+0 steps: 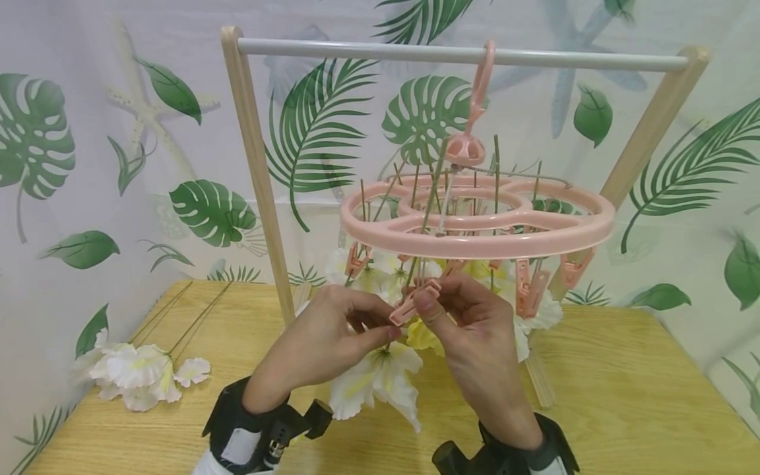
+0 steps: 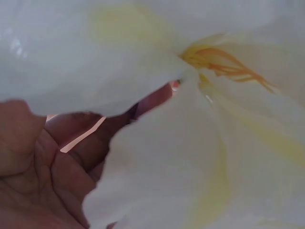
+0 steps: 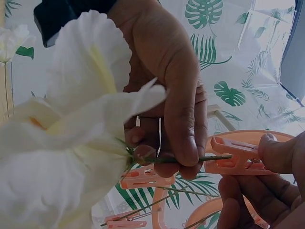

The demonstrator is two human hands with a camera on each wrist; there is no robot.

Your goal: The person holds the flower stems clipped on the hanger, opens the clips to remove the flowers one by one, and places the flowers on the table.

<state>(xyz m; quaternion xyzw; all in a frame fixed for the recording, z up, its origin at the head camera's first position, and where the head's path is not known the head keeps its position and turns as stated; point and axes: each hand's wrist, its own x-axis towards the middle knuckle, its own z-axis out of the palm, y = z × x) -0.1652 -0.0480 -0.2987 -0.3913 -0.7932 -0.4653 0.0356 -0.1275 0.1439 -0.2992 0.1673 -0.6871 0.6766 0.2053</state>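
Below the pink round clip hanger (image 1: 475, 248), my left hand (image 1: 323, 336) pinches the green stem (image 3: 167, 159) of a white artificial flower (image 1: 380, 379) between thumb and fingers. The bloom hangs head down under that hand, its petals yellow toward the centre. Between thumb and fingers, my right hand (image 1: 477, 349) grips a pink clothespin (image 3: 240, 160) of the hanger. In the right wrist view the stem's end lies at the clothespin's jaws; whether they clamp it I cannot tell. White petals (image 2: 157, 167) fill most of the left wrist view and hide part of a hand.
The hanger hangs by its hook (image 1: 483, 86) from a white rod (image 1: 356, 49) on a wooden frame (image 1: 261, 185). Other clothespins (image 1: 530, 290) and several upside-down flowers surround the hands. More white flowers (image 1: 133, 373) lie at the table's left.
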